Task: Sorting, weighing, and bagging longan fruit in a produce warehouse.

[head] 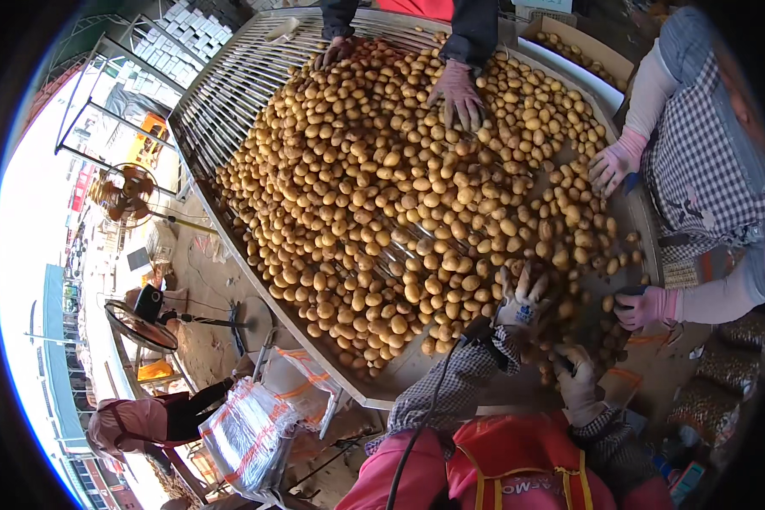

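Small potatoes (357, 185) lie heaped on a metal sorting table with a grate of bars (229, 83). My left hand (523, 299), in a pale work glove, rests with spread fingers on potatoes near the table's lower edge. To its right, my right hand (577, 379), gloved too, is beside blurred, shadowed potatoes at the table's corner; whether it grips any cannot be told. Checked sleeves cover both my forearms.
A co-worker's pink-gloved hands (618, 159) are at the right rim, and another person's gloved hand (457, 95) presses on the heap's far side. A cardboard box (612, 60) of potatoes stands top right. Fans (124, 194) and a plastic-wrapped chair (255, 433) stand left.
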`<state>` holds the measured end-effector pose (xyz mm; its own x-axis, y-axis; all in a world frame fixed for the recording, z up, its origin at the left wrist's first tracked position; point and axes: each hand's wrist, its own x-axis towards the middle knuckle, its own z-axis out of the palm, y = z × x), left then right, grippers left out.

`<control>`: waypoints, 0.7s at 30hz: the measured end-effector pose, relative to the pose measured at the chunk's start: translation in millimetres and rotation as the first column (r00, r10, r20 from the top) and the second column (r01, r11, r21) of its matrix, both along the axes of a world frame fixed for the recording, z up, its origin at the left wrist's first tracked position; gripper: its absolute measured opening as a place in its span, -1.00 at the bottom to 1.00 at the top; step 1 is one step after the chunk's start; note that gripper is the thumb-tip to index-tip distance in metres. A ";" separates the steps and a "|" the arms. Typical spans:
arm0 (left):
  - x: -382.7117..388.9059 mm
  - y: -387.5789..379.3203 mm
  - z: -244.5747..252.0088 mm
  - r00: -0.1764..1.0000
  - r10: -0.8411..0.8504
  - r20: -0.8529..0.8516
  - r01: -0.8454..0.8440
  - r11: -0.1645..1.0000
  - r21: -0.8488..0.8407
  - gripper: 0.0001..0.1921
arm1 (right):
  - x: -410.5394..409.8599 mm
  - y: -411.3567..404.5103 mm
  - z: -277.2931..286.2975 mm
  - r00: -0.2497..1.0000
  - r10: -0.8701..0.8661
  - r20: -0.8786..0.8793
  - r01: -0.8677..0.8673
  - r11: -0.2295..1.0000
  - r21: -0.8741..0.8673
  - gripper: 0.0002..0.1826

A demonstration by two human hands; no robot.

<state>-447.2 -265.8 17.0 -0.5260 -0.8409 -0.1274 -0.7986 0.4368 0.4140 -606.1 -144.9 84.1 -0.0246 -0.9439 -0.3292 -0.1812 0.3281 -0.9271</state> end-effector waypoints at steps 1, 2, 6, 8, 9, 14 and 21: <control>8.5 8.4 27.9 0.983 -0.108 0.150 0.074 0.974 0.214 -0.50 | -9.2 10.7 -14.6 0.991 0.013 -0.132 -0.024 0.996 -0.085 -0.66; 23.2 29.6 6.7 0.986 -0.123 0.116 0.108 0.986 0.129 -0.52 | -11.1 19.9 -21.8 0.966 0.041 -0.256 -0.086 0.982 -0.169 -0.65; 88.7 58.0 10.1 0.993 0.089 0.077 -0.080 0.990 -0.115 -0.54 | -14.4 44.2 -32.4 0.977 -0.013 -0.215 0.001 0.998 -0.057 -0.62; 110.2 61.2 16.7 0.978 0.173 0.116 -0.154 0.976 -0.155 -0.53 | -16.2 54.8 -59.4 0.994 -0.104 0.046 0.108 0.990 -0.089 -0.59; 112.0 62.6 30.3 0.973 0.217 0.083 -0.200 0.964 -0.177 -0.55 | -11.9 52.4 -57.9 0.993 -0.111 0.044 0.114 0.990 -0.087 -0.59; 81.4 108.7 24.8 0.146 0.630 -0.763 -0.497 0.713 0.494 -0.51 | 53.0 -10.6 2.1 0.948 0.042 -0.315 -0.191 0.868 -0.458 -0.55; 125.1 183.8 15.3 -0.402 0.844 -0.355 0.222 0.466 0.857 -0.47 | 148.8 22.9 13.5 0.363 0.327 -0.873 -0.882 0.422 -0.209 -0.42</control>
